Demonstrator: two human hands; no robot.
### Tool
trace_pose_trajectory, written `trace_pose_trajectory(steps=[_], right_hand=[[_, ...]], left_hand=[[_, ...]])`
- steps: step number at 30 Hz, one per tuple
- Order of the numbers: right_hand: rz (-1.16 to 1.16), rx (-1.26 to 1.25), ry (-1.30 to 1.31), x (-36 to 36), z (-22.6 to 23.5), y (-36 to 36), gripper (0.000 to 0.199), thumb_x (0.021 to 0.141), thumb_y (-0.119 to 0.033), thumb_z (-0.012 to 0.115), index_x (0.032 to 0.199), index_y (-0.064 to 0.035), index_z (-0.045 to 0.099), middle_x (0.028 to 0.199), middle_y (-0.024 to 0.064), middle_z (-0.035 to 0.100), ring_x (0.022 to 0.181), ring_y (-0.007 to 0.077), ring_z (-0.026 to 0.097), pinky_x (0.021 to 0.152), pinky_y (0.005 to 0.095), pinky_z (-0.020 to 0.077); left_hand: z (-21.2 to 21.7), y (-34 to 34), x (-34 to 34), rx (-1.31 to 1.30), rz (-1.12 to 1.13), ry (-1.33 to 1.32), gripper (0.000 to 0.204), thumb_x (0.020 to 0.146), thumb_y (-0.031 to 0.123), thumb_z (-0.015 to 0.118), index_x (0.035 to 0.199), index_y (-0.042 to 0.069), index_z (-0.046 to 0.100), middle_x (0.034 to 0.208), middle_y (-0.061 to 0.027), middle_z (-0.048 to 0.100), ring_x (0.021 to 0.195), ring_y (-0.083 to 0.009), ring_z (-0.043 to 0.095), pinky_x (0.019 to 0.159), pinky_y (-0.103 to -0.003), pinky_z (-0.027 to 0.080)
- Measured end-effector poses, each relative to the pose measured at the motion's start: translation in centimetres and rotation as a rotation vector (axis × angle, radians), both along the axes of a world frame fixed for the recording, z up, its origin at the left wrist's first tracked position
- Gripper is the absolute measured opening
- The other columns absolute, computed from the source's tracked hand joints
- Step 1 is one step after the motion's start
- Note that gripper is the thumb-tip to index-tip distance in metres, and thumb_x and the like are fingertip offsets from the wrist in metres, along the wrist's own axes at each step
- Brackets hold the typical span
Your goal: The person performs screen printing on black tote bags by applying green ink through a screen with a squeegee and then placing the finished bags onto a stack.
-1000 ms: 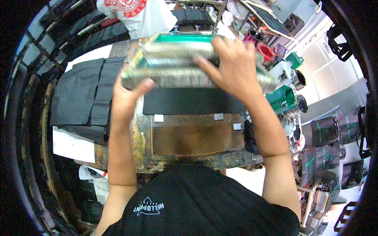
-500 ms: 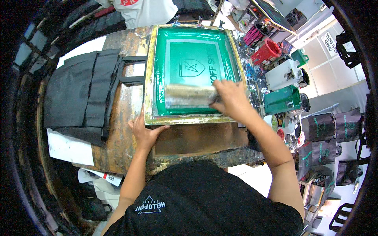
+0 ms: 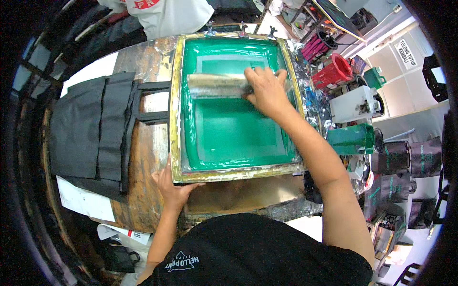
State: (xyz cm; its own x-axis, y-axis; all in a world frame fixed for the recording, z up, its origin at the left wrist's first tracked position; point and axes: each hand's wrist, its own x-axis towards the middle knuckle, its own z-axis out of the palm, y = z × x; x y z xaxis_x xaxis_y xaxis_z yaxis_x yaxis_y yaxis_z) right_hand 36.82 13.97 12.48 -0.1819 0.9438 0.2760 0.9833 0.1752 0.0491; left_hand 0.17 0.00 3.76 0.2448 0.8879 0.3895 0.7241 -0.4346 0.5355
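Green emulsion covered the mesh of the screen-printing frame (image 3: 237,109), which lay flat on the worn wooden counter (image 3: 143,157) with its pale, ink-stained rim facing up. The right hand (image 3: 267,90) was closed over the right end of a squeegee (image 3: 217,86), whose smeared silver-grey body lay crosswise on the mesh in the upper part of the frame, near the far edge. The left hand (image 3: 172,188) rested at the near-left corner of the frame, fingers spread and pressed against the rim, holding nothing.

To the left of the frame a stack of black fabric bags (image 3: 93,138) lay on the counter, their handles reaching toward the frame's left side. A white sheet of paper (image 3: 86,202) showed beneath the near edge of that stack. On the right, beyond the frame, stood a red container (image 3: 339,71), a white container (image 3: 355,104) and a green container (image 3: 352,139), close together. At the top, past the frame's far edge, another person's white shirt (image 3: 171,16) was in view.
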Motion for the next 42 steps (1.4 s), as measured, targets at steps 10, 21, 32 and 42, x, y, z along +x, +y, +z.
trace_pose_trajectory(steps=[10, 21, 32, 42], right_hand=[[-0.018, -0.07, -0.026, 5.8, -0.1, 16.1, 0.073, 0.076, -0.039, 0.094, 0.135, -0.0159, 0.055, 0.126, 0.0093, 0.071, 0.124, 0.0333, 0.065, 0.096, 0.0654, 0.0374], [-0.069, 0.096, -0.046, 5.9, -0.3, 17.4, 0.072, 0.077, -0.027, 0.089, 0.14, -0.0192, 0.057, 0.124, 0.0062, 0.067, 0.124, 0.0291, 0.063, 0.101, 0.0668, 0.0408], [-0.029, 0.414, -0.127, 4.9, -4.3, 16.8, 0.031, 0.09, -0.014, 0.067, 0.121, -0.0178, 0.065, 0.104, 0.0033, 0.067, 0.099, 0.0247, 0.065, 0.086, 0.0467, 0.0452], [0.041, 0.258, -0.093, 5.2, -2.3, 15.3, 0.044, 0.083, -0.014, 0.079, 0.123, -0.0154, 0.062, 0.108, 0.0058, 0.069, 0.104, 0.0284, 0.069, 0.087, 0.046, 0.0518]], left_hand=[[0.2, 0.0, 0.1, -0.018, -0.003, 0.009, 0.12, 0.05, 0.069, 0.096, 0.14, -0.003, 0.063, 0.095, -0.008, 0.071, 0.088, -0.0297, 0.061, 0.092, -0.046, 0.036], [1.9, 0.5, 0.2, -0.068, 0.106, 0.209, 0.123, 0.055, 0.085, 0.086, 0.147, 0.006, 0.063, 0.12, -0.0172, 0.053, 0.117, -0.0381, 0.049, 0.106, -0.056, 0.033], [10.9, 26.2, 12.3, 0.323, -0.286, 0.217, 0.079, 0.09, 0.053, 0.081, 0.15, 0.007, 0.06, 0.137, -0.0242, 0.06, 0.126, -0.0425, 0.057, 0.11, -0.051, 0.045], [5.1, 35.5, 20.1, 0.57, -0.056, 0.368, 0.058, 0.092, 0.066, 0.068, 0.091, 0.008, 0.064, 0.089, -0.0091, 0.067, 0.088, -0.0315, 0.066, 0.077, -0.047, 0.053]])
